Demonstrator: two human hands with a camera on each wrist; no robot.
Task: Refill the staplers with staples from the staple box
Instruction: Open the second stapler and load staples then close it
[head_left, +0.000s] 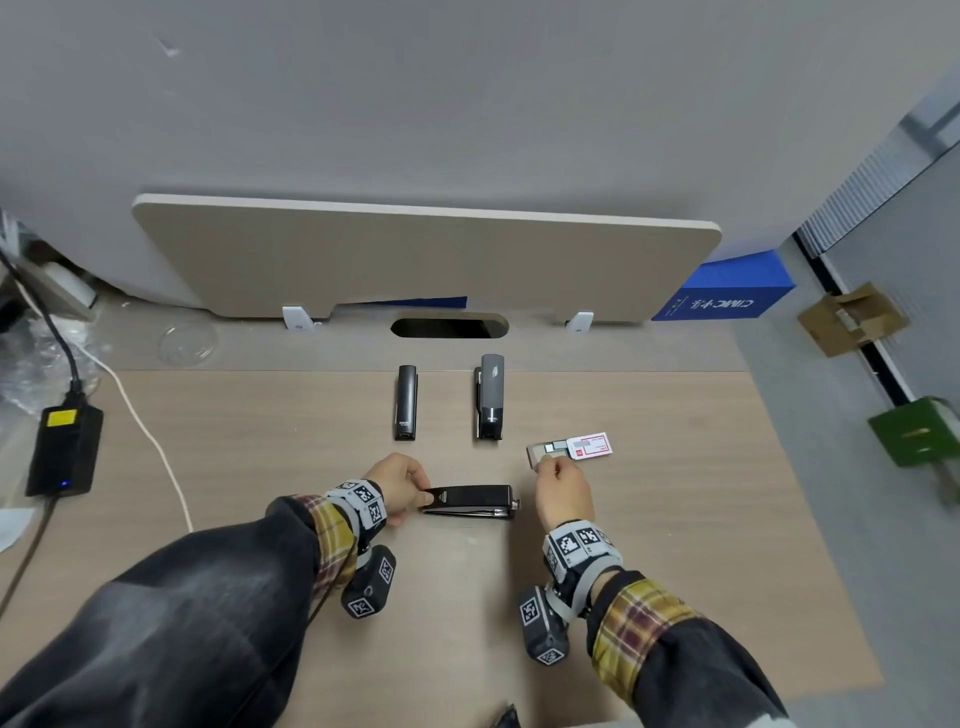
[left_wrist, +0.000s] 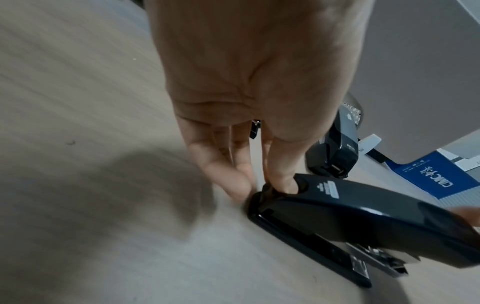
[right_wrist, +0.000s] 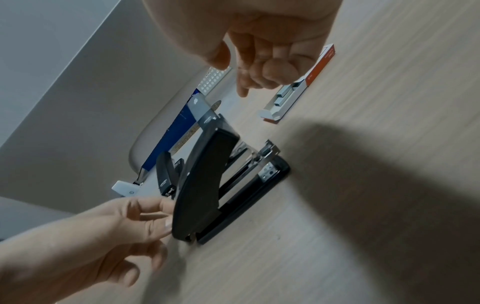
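A black stapler (head_left: 470, 501) lies crosswise on the desk in front of me. In the right wrist view the black stapler (right_wrist: 207, 181) has its top cover lifted off the metal magazine (right_wrist: 262, 156). My left hand (head_left: 423, 499) pinches its rear end, thumb (left_wrist: 285, 181) on top of the cover. My right hand (head_left: 550, 467) hovers at the near end of the slid-open staple box (head_left: 571, 448). Its thumb and index finger are apart with nothing between them in the right wrist view, the other fingers (right_wrist: 275, 70) curled. Staple strips (right_wrist: 285, 94) show in the tray.
A slim black stapler (head_left: 405, 402) and a grey-black one (head_left: 491, 397) stand side by side further back. A beige divider panel (head_left: 415, 260) closes the desk's far side. A power brick (head_left: 62, 449) and its cables lie at the left; a blue box (head_left: 727, 296) at the far right.
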